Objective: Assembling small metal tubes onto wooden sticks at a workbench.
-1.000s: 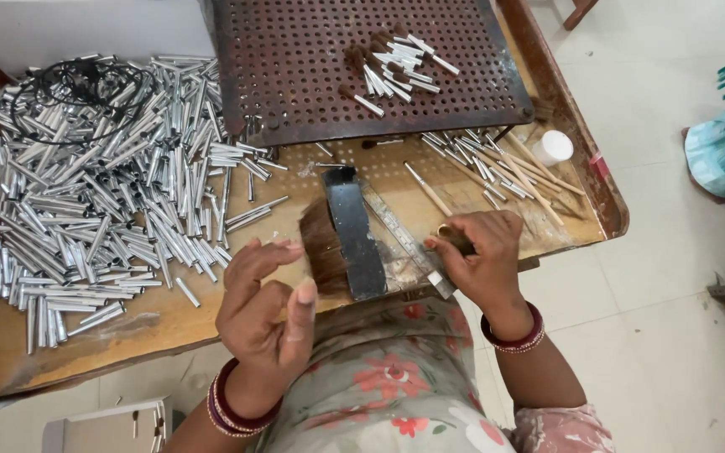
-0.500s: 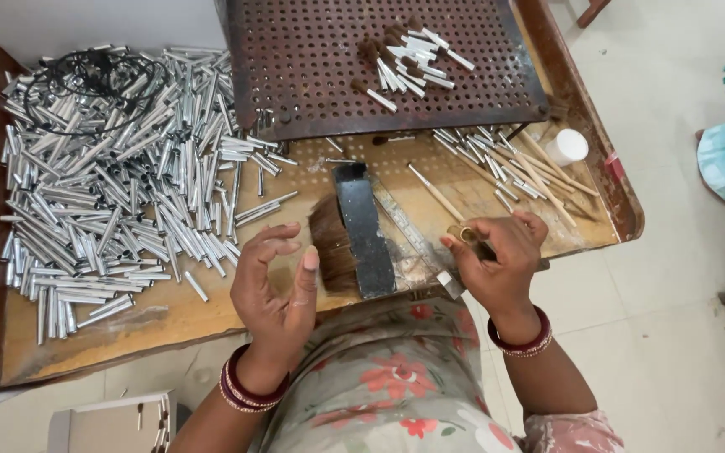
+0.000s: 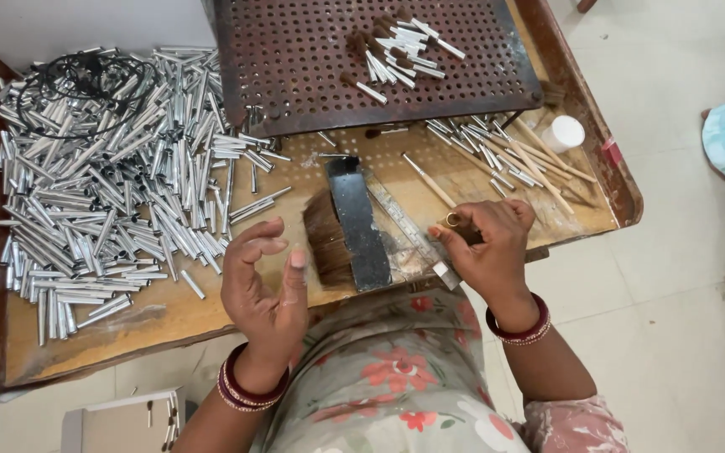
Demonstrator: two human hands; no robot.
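**Two hands poised over the brush bench**

Widest of all, the wooden worktable point(image 3: 169, 315) runs across the view, its raised brown rim curving round the far right corner. Across its top edge sits one dark perforated metal tray point(image 3: 295, 67), carrying a loose cluster of finished little brushes point(image 3: 392, 54), too tangled for a sure count. To the left sprawls a big heap of silver metal tubes point(image 3: 111, 184), far too many to count, with one coil of black wire point(image 3: 77, 84) lying on top. On the right, a scatter of thin wooden sticks point(image 3: 513, 159) lies beside a single white round cap-shaped container point(image 3: 563, 132); just beyond it a small red tag point(image 3: 612, 152) clings to the rim.

At centre, one black flat block point(image 3: 358, 222) presses on a tuft of brown bristles point(image 3: 325, 239), a steel ruler point(image 3: 409, 226) angled alongside.

The left hand point(image 3: 266, 289) hovers half open, fingers curled, gripping nothing. The right hand point(image 3: 484, 243) is pinched shut on a small brass ring point(image 3: 452, 221) just beside the ruler.
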